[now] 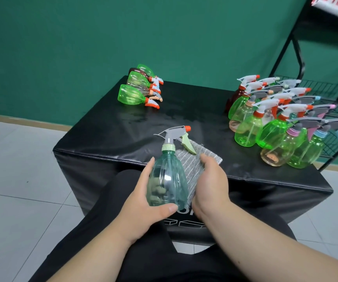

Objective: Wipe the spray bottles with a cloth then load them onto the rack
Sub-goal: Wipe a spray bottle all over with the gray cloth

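My left hand (pixel 141 208) grips the lower body of a clear teal spray bottle (pixel 167 180) with a grey trigger head and orange nozzle, held upright over the near edge of the black table (pixel 107 137). My right hand (pixel 210 184) holds a grey striped cloth (pixel 192 161) against the bottle's right side. Several green, clear and brown spray bottles stand in a group (pixel 274 127) at the table's right. A few more bottles (pixel 139 88) lie on their sides at the far left. The black wire rack (pixel 326 94) stands to the right of the table.
A green wall runs behind the table. White floor tiles (pixel 17 180) lie to the left. My black-clad knees are just below the table's front edge. The rack's wire shelf sits close behind the standing bottles.
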